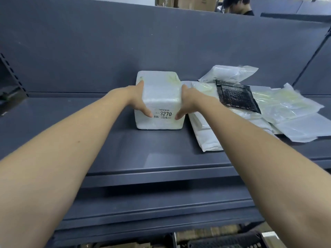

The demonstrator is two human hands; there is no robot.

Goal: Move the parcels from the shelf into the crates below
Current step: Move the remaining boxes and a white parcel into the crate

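Observation:
A white box-shaped parcel point(160, 97) with the number 3270 printed on its front stands on the dark grey shelf point(89, 126). My left hand point(138, 99) grips its left side, thumb on the front face. My right hand point(187, 102) grips its right side the same way. To the right lies a heap of flat white and clear plastic mailer bags point(279, 111), with a black bubble mailer point(236, 96) on top. A black crate point(227, 240) shows at the bottom edge, below the shelf.
The shelf's back panel point(125, 47) rises behind the parcels. A shelf bracket point(10, 83) stands at the far left. A person point(238, 6) is beyond the shelving at the top right. Lower shelf edges point(152, 199) jut out towards me.

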